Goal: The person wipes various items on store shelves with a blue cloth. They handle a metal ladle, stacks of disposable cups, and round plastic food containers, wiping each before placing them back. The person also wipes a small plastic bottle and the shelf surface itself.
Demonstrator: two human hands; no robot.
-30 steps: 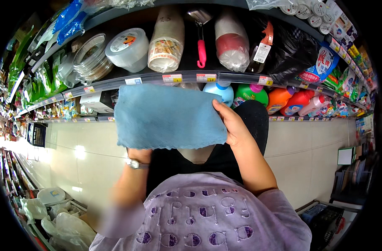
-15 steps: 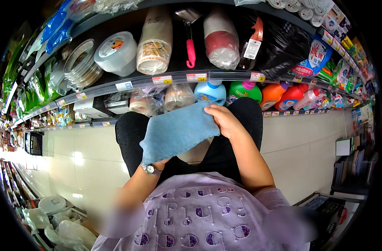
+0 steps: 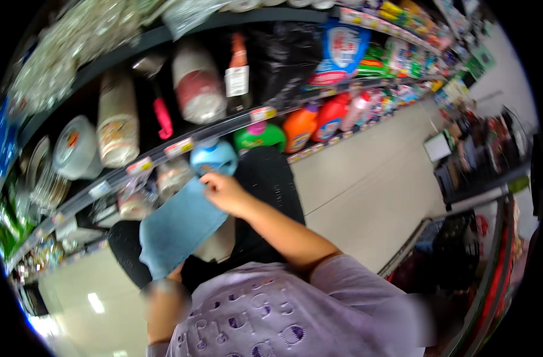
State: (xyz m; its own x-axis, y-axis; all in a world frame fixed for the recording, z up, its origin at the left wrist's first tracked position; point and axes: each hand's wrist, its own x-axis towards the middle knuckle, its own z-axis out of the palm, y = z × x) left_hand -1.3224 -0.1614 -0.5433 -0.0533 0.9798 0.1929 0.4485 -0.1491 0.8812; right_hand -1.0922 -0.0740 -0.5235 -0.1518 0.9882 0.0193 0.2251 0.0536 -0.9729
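A blue cloth point(image 3: 182, 223) is spread between my two hands above my knees, its surface fairly flat. My right hand point(image 3: 222, 193) pinches its upper right corner between thumb and fingers. Beneath its lower edge my left hand point(image 3: 175, 273) holds it from below; the cloth hides most of those fingers. Just past the right hand, a light blue bottle point(image 3: 215, 157) stands on the lower shelf.
A shelf edge point(image 3: 182, 141) with price tags runs across ahead. Above it lie stacked paper cups point(image 3: 118, 128), a pink-handled utensil point(image 3: 162, 119) and plastic tubs point(image 3: 75, 149). Orange point(image 3: 299, 126) and red bottles point(image 3: 331, 116) stand below. A dark crate point(image 3: 450, 244) is at right.
My view has swung to the right, so shelves, hands and cloth appear farther left and tilted. Both hands still hold the cloth.
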